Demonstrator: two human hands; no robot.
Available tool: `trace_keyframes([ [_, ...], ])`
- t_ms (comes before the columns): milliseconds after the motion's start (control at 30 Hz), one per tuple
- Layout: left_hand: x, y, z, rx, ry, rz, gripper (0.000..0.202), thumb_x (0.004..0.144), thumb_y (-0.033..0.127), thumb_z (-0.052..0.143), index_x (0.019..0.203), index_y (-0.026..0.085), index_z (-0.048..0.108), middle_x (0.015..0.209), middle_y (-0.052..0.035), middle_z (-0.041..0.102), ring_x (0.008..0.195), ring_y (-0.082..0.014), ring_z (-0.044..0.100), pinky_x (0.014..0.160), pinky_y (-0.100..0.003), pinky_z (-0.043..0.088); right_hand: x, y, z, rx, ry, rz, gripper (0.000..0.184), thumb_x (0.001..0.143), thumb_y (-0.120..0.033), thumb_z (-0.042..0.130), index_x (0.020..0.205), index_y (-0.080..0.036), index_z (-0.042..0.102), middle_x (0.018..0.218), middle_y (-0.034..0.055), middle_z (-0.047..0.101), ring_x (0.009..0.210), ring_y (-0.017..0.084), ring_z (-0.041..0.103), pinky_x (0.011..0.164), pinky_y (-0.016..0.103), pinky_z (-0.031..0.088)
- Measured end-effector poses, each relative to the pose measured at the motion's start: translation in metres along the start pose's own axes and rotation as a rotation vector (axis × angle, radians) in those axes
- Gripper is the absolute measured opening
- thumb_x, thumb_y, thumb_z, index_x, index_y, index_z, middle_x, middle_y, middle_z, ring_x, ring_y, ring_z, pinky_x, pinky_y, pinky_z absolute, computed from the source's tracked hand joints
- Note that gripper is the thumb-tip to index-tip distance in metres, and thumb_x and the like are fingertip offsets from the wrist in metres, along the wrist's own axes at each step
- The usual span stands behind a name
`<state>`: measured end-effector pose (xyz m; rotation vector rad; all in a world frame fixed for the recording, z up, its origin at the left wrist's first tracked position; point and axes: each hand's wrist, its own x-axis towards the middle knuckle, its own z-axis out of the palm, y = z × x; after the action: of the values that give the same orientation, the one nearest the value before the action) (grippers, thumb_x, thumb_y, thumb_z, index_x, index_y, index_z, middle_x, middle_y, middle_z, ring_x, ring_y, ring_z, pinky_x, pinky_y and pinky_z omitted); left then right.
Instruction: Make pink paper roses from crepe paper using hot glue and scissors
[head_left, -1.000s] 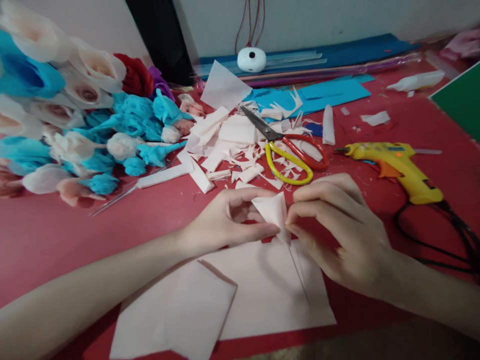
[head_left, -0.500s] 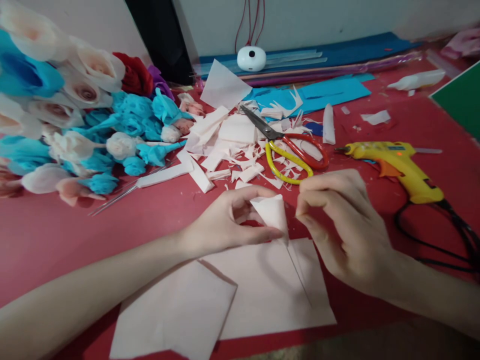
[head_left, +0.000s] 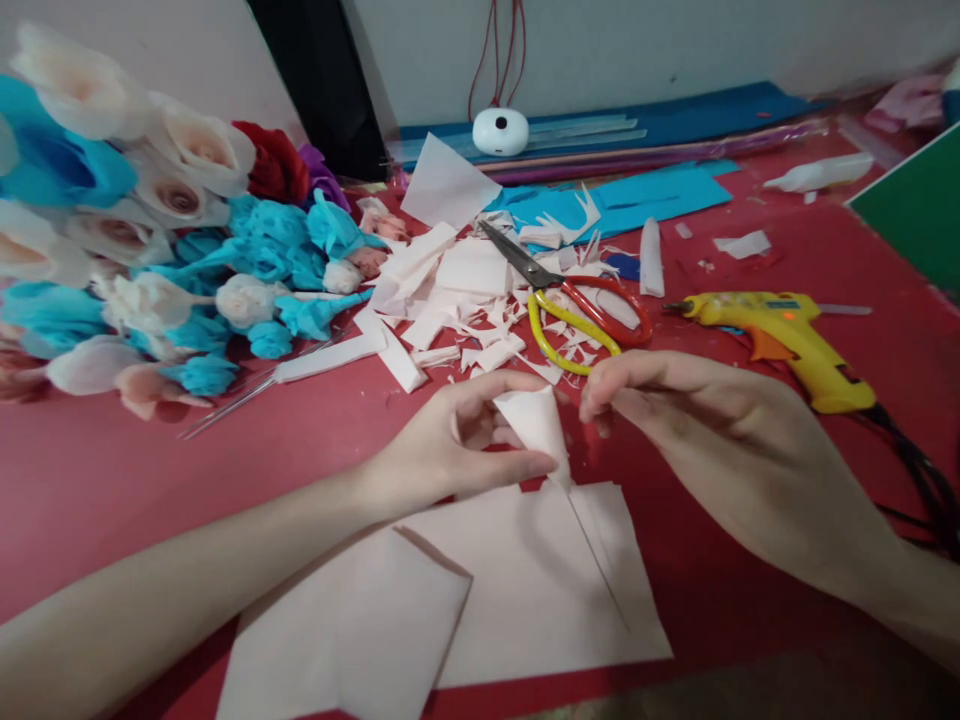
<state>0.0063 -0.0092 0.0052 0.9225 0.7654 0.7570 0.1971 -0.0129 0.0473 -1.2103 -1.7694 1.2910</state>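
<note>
My left hand point(head_left: 450, 450) is closed in a pinch on a small pale pink paper cone point(head_left: 536, 425), thumb below and fingers curled behind it. A thin wire point(head_left: 600, 560) runs down from the cone's tip over a flat pale pink sheet point(head_left: 525, 600) on the red table. My right hand point(head_left: 720, 440) hovers just right of the cone, fingers stretched toward it, apart from it and holding nothing. A second pink sheet point(head_left: 352, 630) overlaps the first near my left forearm.
Red-and-yellow scissors point(head_left: 577, 310) lie on a heap of paper scraps point(head_left: 457, 290) behind my hands. A yellow glue gun point(head_left: 787, 335) with a black cord point(head_left: 922, 480) lies at the right. Paper flowers point(head_left: 172, 250) are piled at the left, blue paper point(head_left: 637, 195) at the back.
My right hand has let go of the paper cone and drawn up and to the right, its fingers straightening. My left hand keeps the cone in nearly the same place.
</note>
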Motion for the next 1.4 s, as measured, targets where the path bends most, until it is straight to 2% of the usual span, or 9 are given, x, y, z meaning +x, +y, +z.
trace_keyframes([
  [167, 0.0, -0.001, 0.0, -0.023, 0.016, -0.008, 0.041, 0.061, 0.005, 0.071, 0.096, 0.017, 0.054, 0.074, 0.0009, 0.068, 0.062, -0.0114, 0.067, 0.06, -0.021, 0.055, 0.0, 0.001, -0.002, 0.178, -0.013, 0.081, 0.011, 0.088, -0.027, 0.051, 0.086, -0.021, 0.061, 0.079, -0.0035, 0.062, 0.073, 0.007, 0.059, 0.068, 0.014, 0.047],
  [433, 0.001, -0.001, 0.0, -0.01, 0.008, 0.008, 0.037, 0.062, 0.007, 0.072, 0.094, 0.017, 0.057, 0.075, 0.0008, 0.067, 0.064, -0.0114, 0.066, 0.061, -0.021, 0.056, -0.002, 0.005, -0.003, 0.325, 0.015, 0.144, 0.007, 0.084, -0.026, 0.057, 0.089, -0.022, 0.061, 0.077, -0.0027, 0.064, 0.069, 0.009, 0.061, 0.063, 0.017, 0.048],
  [800, -0.001, 0.0, -0.001, -0.017, -0.003, -0.011, 0.036, 0.062, 0.01, 0.073, 0.094, 0.016, 0.057, 0.072, 0.0002, 0.067, 0.061, -0.0122, 0.066, 0.06, -0.022, 0.055, 0.0, 0.008, -0.004, 0.396, 0.063, 0.188, 0.007, 0.076, -0.021, 0.066, 0.083, -0.022, 0.064, 0.075, -0.0028, 0.065, 0.068, 0.007, 0.062, 0.06, 0.013, 0.048],
  [933, -0.001, 0.0, -0.001, -0.003, -0.005, -0.02, 0.036, 0.063, 0.011, 0.073, 0.095, 0.015, 0.057, 0.072, -0.0015, 0.068, 0.061, -0.0139, 0.067, 0.06, -0.023, 0.055, 0.001, 0.01, -0.004, 0.414, 0.049, 0.202, 0.011, 0.076, -0.017, 0.066, 0.084, -0.023, 0.064, 0.076, -0.0047, 0.066, 0.068, 0.006, 0.062, 0.059, 0.01, 0.048],
  [1100, 0.0, 0.0, -0.001, 0.015, 0.001, -0.025, 0.036, 0.063, 0.013, 0.074, 0.095, 0.016, 0.057, 0.071, -0.0004, 0.067, 0.061, -0.0129, 0.066, 0.058, -0.022, 0.054, 0.001, 0.012, -0.006, 0.427, 0.01, 0.222, 0.009, 0.078, -0.02, 0.064, 0.087, -0.023, 0.062, 0.071, -0.0038, 0.065, 0.067, 0.006, 0.062, 0.061, 0.012, 0.048],
  [1400, 0.0, -0.001, -0.002, 0.007, 0.017, -0.023, 0.037, 0.061, 0.014, 0.075, 0.094, 0.016, 0.059, 0.065, 0.0023, 0.061, 0.061, -0.0118, 0.064, 0.057, -0.02, 0.053, 0.002, 0.009, -0.006, 0.498, -0.032, 0.208, 0.009, 0.081, -0.02, 0.061, 0.09, -0.021, 0.061, 0.08, -0.0022, 0.065, 0.077, 0.007, 0.061, 0.068, 0.014, 0.047],
])
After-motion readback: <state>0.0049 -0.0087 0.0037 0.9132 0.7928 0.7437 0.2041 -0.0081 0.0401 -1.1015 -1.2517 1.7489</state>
